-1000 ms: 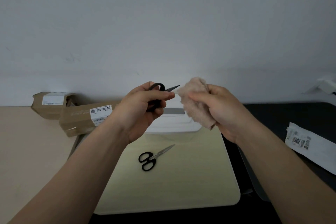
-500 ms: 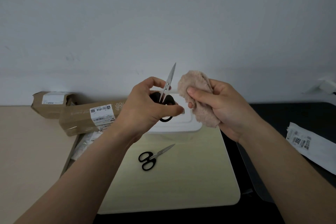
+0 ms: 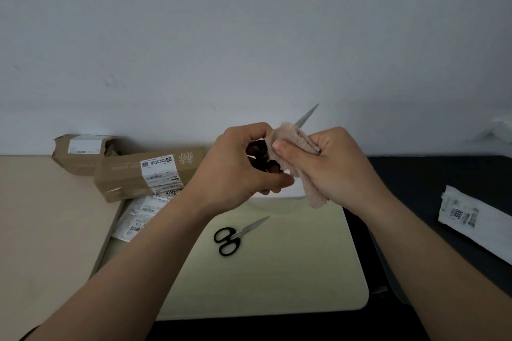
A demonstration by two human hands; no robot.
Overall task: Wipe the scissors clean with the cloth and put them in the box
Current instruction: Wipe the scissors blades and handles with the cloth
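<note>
Fingers now pinch cloth around blade | scissors apparently tilted rightward

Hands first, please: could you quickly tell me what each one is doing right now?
Left hand: closed on the held scissors by their black handles.
Right hand: closed on the cloth, wrapped around the blades.

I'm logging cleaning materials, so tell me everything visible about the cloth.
The cloth is a small beige piece, fuzzy like terry or fleece. It is bunched and folded in the right hand, wrapped around the blade of the held scissors, whose tip pokes out above. A loose end hangs below the hand.
</note>
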